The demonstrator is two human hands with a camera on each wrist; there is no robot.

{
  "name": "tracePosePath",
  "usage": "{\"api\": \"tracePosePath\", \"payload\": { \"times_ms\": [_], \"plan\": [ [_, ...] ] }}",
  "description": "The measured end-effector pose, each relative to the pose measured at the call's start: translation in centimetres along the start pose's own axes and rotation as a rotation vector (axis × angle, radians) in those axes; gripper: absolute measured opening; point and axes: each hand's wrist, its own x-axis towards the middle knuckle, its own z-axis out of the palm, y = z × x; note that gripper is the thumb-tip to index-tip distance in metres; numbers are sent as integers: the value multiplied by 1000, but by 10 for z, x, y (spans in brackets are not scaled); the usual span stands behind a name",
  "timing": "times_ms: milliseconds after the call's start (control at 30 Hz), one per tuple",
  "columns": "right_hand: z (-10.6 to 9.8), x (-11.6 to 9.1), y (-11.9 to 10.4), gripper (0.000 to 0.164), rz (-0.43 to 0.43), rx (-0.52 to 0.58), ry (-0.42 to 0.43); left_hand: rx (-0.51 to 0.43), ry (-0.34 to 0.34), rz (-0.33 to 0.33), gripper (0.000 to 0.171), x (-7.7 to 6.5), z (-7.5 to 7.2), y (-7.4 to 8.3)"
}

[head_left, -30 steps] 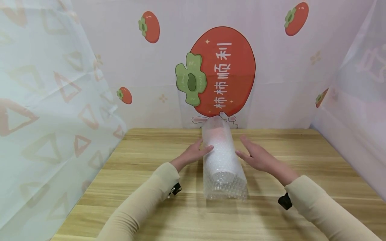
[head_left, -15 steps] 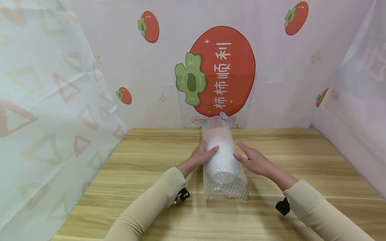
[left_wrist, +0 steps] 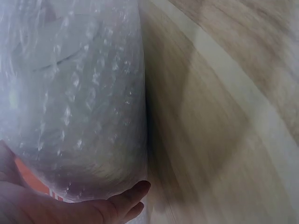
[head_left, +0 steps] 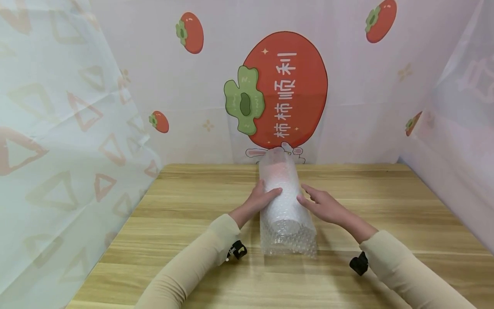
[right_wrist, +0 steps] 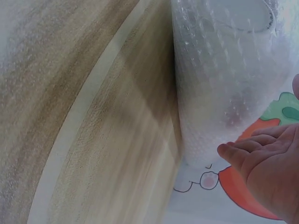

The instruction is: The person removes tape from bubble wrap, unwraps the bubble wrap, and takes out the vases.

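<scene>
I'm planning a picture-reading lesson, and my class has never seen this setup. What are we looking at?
There is no robot, just a person's two bare hands. The wide view is taken from the head; the two close-ups come from the left and right wrists. On the light-brown wood-grain table is a whitish, rounded bundle of clear bubble wrap. The left hand rests against it, thumb on top. The right hand is at its other side, not gripping it.

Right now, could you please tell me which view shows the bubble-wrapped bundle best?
The head view: both ends of the bubble-wrapped bundle fit in frame, with the left hand covering a little. The two wrist views are closer but show only part, cut off at the top edge.
</scene>
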Motion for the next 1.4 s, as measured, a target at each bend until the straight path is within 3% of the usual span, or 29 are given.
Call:
{"api": "tracePosePath", "payload": {
  "times_ms": [233, 533, 767, 1167, 1400],
  "plan": [
    [1, 4, 3, 71, 26, 8, 2, -33, 29, -1, 92, 1, 6, -1],
    [4, 9, 4, 72, 31, 121, -29, -55, 22, 10, 85, 5, 8, -5],
    [7, 12, 2, 73, 52, 111, -4, -57, 14, 11, 84, 3, 8, -4],
    [6, 16, 0, 67, 83, 203, -4, -78, -15, 13, 81, 2, 8, -3],
    [3, 17, -2, 54, 64, 275, -18, -90, -22, 33, 82, 3, 8, -4]
  ]
}}
